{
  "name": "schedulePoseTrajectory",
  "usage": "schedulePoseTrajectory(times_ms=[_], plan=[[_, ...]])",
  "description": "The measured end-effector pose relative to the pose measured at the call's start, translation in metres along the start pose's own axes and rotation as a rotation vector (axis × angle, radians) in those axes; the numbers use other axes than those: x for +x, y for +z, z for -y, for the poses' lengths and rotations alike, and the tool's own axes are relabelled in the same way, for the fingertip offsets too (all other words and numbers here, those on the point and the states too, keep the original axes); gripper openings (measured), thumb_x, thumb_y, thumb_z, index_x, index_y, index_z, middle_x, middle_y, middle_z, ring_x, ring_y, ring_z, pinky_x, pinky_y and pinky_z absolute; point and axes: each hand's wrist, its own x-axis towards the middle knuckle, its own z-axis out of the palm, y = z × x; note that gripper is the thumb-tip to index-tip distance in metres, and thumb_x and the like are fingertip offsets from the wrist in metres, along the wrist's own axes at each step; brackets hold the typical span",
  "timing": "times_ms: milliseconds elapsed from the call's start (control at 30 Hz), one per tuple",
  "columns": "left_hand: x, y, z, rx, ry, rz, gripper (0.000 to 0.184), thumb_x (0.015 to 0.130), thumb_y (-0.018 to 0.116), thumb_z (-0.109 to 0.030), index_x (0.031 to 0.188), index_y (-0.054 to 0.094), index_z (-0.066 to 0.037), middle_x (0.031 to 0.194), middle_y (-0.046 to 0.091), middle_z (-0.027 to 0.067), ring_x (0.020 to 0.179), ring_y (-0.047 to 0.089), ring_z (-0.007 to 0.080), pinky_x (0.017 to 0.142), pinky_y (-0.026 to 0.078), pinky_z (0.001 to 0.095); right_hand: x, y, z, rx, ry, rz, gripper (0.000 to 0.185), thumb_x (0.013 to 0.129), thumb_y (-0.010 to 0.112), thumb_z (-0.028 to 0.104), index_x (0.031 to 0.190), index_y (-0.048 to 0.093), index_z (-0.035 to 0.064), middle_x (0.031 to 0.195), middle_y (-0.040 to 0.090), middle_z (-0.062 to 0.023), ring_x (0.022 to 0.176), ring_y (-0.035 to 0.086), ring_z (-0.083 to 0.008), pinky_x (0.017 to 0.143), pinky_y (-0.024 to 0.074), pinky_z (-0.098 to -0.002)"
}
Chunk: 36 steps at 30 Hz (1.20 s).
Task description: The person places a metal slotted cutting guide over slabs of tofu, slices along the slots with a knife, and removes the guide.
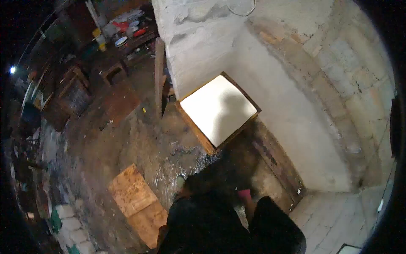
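Note:
A small brown patch at the left edge of my dark clothing [207,224] looks like part of my left hand [161,234]; its fingers cannot be made out. It is nearest to a light brown two-panel board [134,191], which looks like cardboard or wood and lies on the floor. My right hand does not show. Ahead of me stands a square wooden frame [195,128] with a bright white, flat surface [216,108] inside it. A shadow falls across the right part of that white surface.
A pale plastered wall [279,101] rises behind and right of the frame. An upright plank [159,78] stands at the wall's corner. The floor [139,144] looks wet. A low wooden stool [114,73] and a cluttered bench [137,40] are further back. White blocks [72,224] lie lower left.

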Motion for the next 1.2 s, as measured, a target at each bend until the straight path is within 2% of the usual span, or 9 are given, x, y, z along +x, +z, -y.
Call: schedulePoseTrajectory(times_ms=[133,300,367,467,700,833,1033,1067,1200], plan=[[0.101,-0.083,-0.139,0.265,0.072,0.03,0.034,0.098,0.054,-0.031,0.118,0.057,-0.004,0.103,0.062,0.0129,0.089,0.062,0.0258,0.076,0.053,0.0399,-0.005,0.052,0.018,0.304,-0.083,-0.263,0.045,0.076,0.071,0.027,0.11,0.059,-0.0004,0.108,0.063,-0.0261,0.106,0.061,-0.041,0.089,0.0467,-0.0516],[0.228,-0.094,-0.362,0.548,0.339,-0.009,0.04,0.099,0.054,-0.035,0.125,0.055,-0.005,0.109,0.063,0.0141,0.094,0.063,0.0274,0.08,0.053,0.0408,-0.023,0.046,0.105,0.139,0.018,-0.591,0.038,0.078,0.071,0.022,0.108,0.06,0.0009,0.104,0.061,-0.0257,0.104,0.058,-0.0431,0.088,0.0463,-0.0528],[0.265,-0.063,-0.448,0.602,0.478,-0.02,0.042,0.099,0.053,-0.036,0.128,0.055,-0.005,0.111,0.063,0.0145,0.096,0.063,0.028,0.081,0.053,0.0412,-0.015,0.027,0.147,0.232,0.129,-0.576,0.039,0.079,0.069,0.022,0.113,0.061,0.0041,0.109,0.062,-0.0226,0.11,0.057,-0.0426,0.095,0.048,-0.0495],[0.307,0.012,-0.556,0.683,0.703,0.001,0.046,0.099,0.053,-0.038,0.132,0.054,-0.005,0.114,0.064,0.0152,0.099,0.063,0.0289,0.084,0.053,0.0417,0.061,0.046,0.175,0.07,-0.229,-0.846,0.032,0.075,0.074,0.019,0.102,0.063,0.0053,0.098,0.061,-0.0207,0.096,0.058,-0.0423,0.081,0.0468,-0.0517],[0.405,0.175,-0.674,1.287,1.502,0.357,0.056,0.099,0.052,-0.043,0.14,0.051,-0.006,0.115,0.067,0.0168,0.101,0.066,0.0308,0.088,0.054,0.0433,0.132,-0.003,0.358,0.337,-0.378,-0.672,0.02,0.077,0.068,0.016,0.097,0.071,0.0138,0.087,0.063,-0.0126,0.088,0.061,-0.0343,0.079,0.0478,-0.046],[0.443,0.267,-0.747,1.505,0.975,0.343,0.058,0.099,0.052,-0.047,0.136,0.054,-0.002,0.102,0.066,0.021,0.091,0.066,0.0303,0.085,0.054,0.0443,0.2,0.025,0.424,0.338,-0.513,-0.705,0.033,0.078,0.069,0.018,0.11,0.066,0.0129,0.097,0.062,-0.0111,0.097,0.059,-0.0313,0.084,0.0469,-0.0459],[0.542,0.419,-0.821,0.915,1.119,0.259,0.058,0.101,0.047,-0.047,0.131,0.056,0.002,0.102,0.064,0.0211,0.088,0.063,0.033,0.077,0.049,0.0436,0.243,0.036,0.463,0.334,-0.453,-0.742,0.048,0.08,0.068,0.016,0.127,0.058,0.0134,0.118,0.06,-0.0132,0.113,0.054,-0.0326,0.1,0.0397,-0.0463],[0.571,0.434,-0.831,1.176,1.113,0.211,0.06,0.102,0.045,-0.049,0.133,0.054,0.002,0.106,0.064,0.0204,0.092,0.062,0.0334,0.081,0.048,0.0439,0.235,0.025,0.464,0.448,-0.456,-0.766,0.049,0.081,0.067,0.015,0.129,0.058,0.0132,0.121,0.059,-0.0137,0.115,0.054,-0.0332,0.102,0.0381,-0.0463],[0.587,0.491,-0.861,1.209,0.893,0.292,0.064,0.101,0.044,-0.052,0.135,0.052,0.002,0.111,0.061,0.02,0.097,0.059,0.0334,0.085,0.046,0.0442,0.252,-0.003,0.373,0.603,0.082,-1.026,0.046,0.086,0.064,0.031,0.126,0.06,0.0068,0.118,0.062,-0.0185,0.114,0.055,-0.0369,0.1,0.0388,-0.0469]])
